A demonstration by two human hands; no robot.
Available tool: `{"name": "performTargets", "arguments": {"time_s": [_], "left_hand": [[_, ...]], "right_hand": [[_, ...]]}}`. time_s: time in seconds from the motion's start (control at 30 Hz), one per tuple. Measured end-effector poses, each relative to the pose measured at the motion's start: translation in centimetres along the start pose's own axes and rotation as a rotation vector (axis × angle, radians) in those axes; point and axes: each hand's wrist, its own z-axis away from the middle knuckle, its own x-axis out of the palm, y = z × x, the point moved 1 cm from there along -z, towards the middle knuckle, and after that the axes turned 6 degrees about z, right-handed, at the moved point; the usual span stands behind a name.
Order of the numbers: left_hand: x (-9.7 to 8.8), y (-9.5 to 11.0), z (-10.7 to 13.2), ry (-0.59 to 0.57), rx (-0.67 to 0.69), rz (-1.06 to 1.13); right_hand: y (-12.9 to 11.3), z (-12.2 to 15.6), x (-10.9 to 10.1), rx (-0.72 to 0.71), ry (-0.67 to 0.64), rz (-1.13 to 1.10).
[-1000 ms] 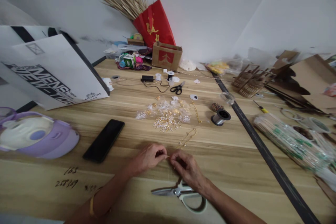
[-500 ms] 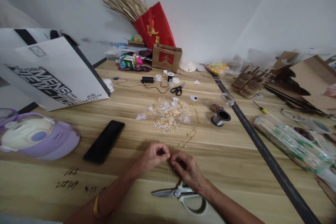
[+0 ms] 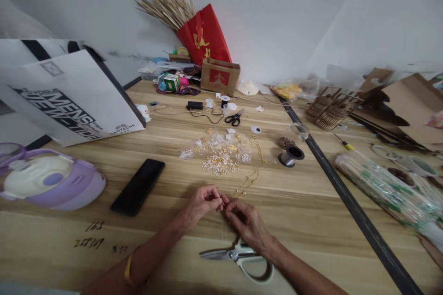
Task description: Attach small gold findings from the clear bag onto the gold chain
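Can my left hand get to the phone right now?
Probably yes: the phone lies flat just left of the left hand, only bare table between, though that hand is pinched shut against the right hand.

Phone point(image 3: 137, 186) left of bead pile point(image 3: 220, 156), spool point(image 3: 290, 155) right (scissors point(image 3: 232, 253) nearest camera).

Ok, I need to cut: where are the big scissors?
Head view, bottom centre: the big scissors lie on the table just under the right hand, blades pointing left.
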Motion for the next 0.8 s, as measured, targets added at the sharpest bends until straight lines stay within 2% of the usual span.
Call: {"name": "performTargets", "arguments": {"time_s": [0.2,0.57,0.8], "left_hand": [[0.01,-0.13,0.03,0.028,-0.016,-0.046],[0.08,0.16,0.01,0.048,-0.087,-0.079],[0.08,-0.11,0.16,-0.005,-0.118,-0.056]], "right_hand": [[-0.51,-0.17,-0.23,-0.076,0.026,-0.073],[-0.1,0.07,-0.41,-0.026,0.081,-0.019],[-0.07,0.05,-0.25,0.039,0.089,-0.055]]}}
